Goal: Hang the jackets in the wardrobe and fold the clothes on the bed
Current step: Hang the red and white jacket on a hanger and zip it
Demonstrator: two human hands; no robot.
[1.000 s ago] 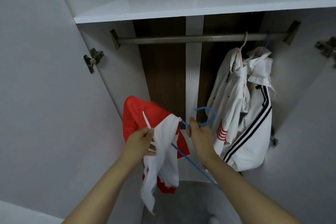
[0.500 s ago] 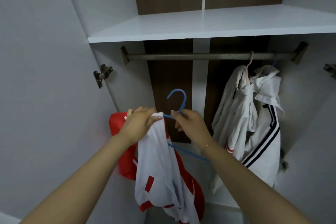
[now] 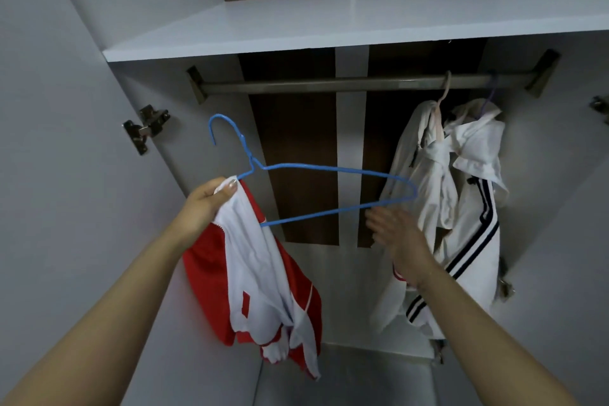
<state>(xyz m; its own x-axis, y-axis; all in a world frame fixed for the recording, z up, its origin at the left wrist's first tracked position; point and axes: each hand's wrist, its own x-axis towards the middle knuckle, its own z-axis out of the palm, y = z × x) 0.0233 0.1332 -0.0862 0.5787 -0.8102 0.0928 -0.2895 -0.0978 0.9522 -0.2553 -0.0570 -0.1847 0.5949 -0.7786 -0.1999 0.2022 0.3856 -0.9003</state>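
A person stands at an open wardrobe, the left hand pinching the collar of a red-and-white jacket together with the left shoulder of a blue wire hanger, fingers and thumb clamped on cloth and wire alike. The jacket droops from that grip toward six o'clock, threaded on one end of the hanger only; the hanger's long axis runs from nine o'clock to three o'clock, and its bare right end juts out toward the white jackets already hung at the right of the rail. The right hand hovers just under that bare end, fingers spread and holding nothing; whether it brushes the lower wire cannot be told. The hook stands at twelve o'clock from the left hand's grip, still well below the rail and near its free left stretch, so the left hand looks the nearer one to lift it home, though the loose side of the jacket probably needs drawing over the bare end first, a job the right hand seems placed for. Half a second earlier both hands were bunched together at the hanger's neck with the jacket hanging between them; since then the right hand has let go, and the hanger has swung out level.
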